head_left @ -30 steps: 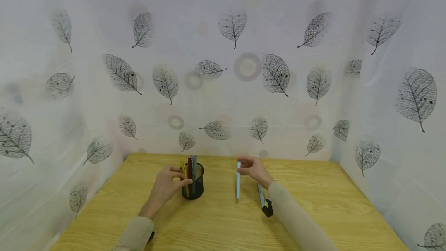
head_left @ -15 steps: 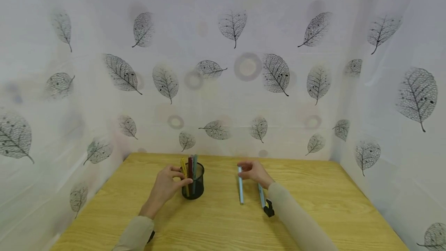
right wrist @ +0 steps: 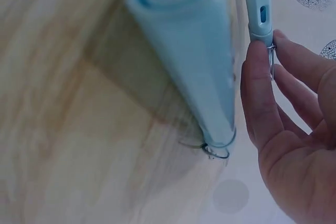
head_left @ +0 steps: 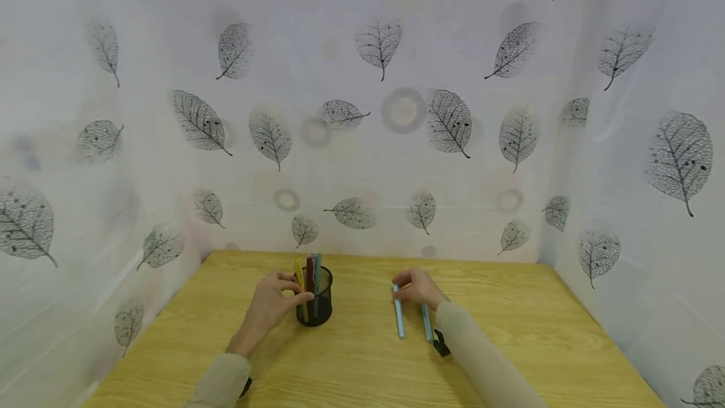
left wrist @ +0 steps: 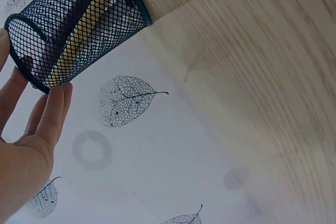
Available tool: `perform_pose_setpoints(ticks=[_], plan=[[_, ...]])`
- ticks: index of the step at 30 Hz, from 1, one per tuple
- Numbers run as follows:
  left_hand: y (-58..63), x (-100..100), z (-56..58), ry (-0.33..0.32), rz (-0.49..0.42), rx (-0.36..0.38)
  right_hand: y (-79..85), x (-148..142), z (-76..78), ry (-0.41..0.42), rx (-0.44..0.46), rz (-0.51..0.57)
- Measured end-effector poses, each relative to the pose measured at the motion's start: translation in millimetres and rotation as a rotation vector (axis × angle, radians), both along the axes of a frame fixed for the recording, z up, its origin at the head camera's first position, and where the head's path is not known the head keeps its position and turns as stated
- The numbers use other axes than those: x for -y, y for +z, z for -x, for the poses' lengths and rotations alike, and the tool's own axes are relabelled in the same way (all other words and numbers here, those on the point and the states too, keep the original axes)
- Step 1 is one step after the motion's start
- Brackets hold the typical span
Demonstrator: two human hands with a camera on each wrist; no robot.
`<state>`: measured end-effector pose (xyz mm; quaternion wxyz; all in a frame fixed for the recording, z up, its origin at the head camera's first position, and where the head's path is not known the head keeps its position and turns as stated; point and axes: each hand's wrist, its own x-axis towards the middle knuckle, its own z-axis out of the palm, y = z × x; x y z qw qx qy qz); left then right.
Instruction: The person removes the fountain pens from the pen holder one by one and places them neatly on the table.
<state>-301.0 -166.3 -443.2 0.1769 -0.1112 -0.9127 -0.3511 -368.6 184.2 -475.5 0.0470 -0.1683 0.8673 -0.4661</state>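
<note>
My left hand [head_left: 269,304] holds the rim of a black mesh pen holder [head_left: 325,307], thumb on the near side. Upright in it stand a yellow pen [head_left: 298,269], a dark red pen [head_left: 309,269] and a grey-green pen [head_left: 318,263]. In the left wrist view, the fingers [left wrist: 52,114] touch the mesh rim. To the right, my right hand [head_left: 420,288] pinches the far end of a light blue pen [head_left: 399,320], close to its metal clip. A second light blue pen [head_left: 427,325] lies beside it, partly under the right wrist, and looms large in the right wrist view.
Wood-grain table [head_left: 351,357] spreads around both hands. A pale curtain [head_left: 362,162] with leaf prints encloses its back and sides. A black wrist-worn device [head_left: 441,344] sits by the right sleeve.
The right hand has come nearer and slightly right with the light blue pen, which has swung so its near end points a little rightward. The left hand stays on the pen holder.
</note>
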Motion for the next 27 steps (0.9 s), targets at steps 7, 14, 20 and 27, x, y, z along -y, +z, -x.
perform_pose_setpoints(ticks=[7,14,20,27], plan=[[-0.9,-0.2,0.1,0.0,0.001,-0.008,-1.4,1.5,-3.0,-0.061,-0.015,-0.063],[0.2,-1.0,-0.1,-0.002,0.001,-0.005,1.8,1.7,-4.8,-0.079,0.038,-0.035],[0.5,-0.6,0.0,-0.002,0.003,0.003,3.8,-1.1,-5.2,-0.096,0.073,-0.053],[-0.2,0.5,0.0,-0.004,0.01,-0.003,4.7,-5.2,-4.9,-0.119,0.053,-0.118]])
